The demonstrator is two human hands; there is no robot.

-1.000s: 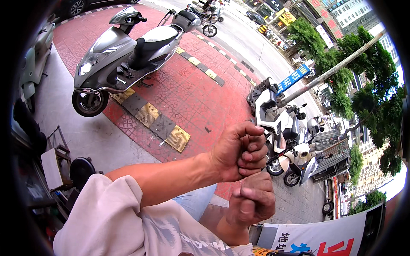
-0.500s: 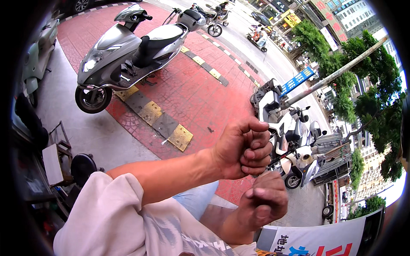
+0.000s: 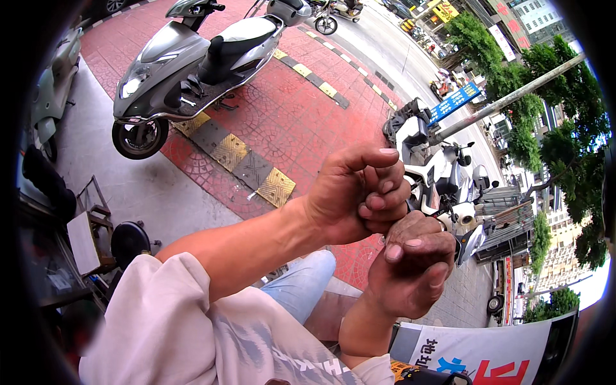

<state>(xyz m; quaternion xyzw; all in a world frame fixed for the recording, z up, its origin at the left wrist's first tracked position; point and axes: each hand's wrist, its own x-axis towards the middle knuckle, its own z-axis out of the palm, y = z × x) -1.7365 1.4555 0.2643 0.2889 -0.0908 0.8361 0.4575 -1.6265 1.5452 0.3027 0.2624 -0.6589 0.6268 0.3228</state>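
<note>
My left hand [image 3: 360,194] is raised in front of me with its fingers curled into a loose fist and the thumb laid across the top. Nothing shows in its grip. Just below it and to the right, my right hand [image 3: 410,268] is also closed, fingers bent in and thumb folded toward them. It too seems to hold nothing. The knuckles of the two hands meet or overlap in the picture; whether they touch I cannot tell. Dark smudges mark the skin of the right hand.
A silver scooter [image 3: 186,74] stands on red paving [image 3: 282,119] beside a yellow-and-black kerb ramp [image 3: 232,153]. White scooters [image 3: 443,183] are parked at the right near a slanting pole [image 3: 513,96]. A low wooden stool [image 3: 86,240] and round black seat [image 3: 130,240] lie left; a printed banner [image 3: 468,353] is lower right.
Both hands have risen, and the right one has shifted rightward and turned, its thumb now showing more. Nothing has been picked up. The view has tilted slightly, and a passing rider has moved along the road.
</note>
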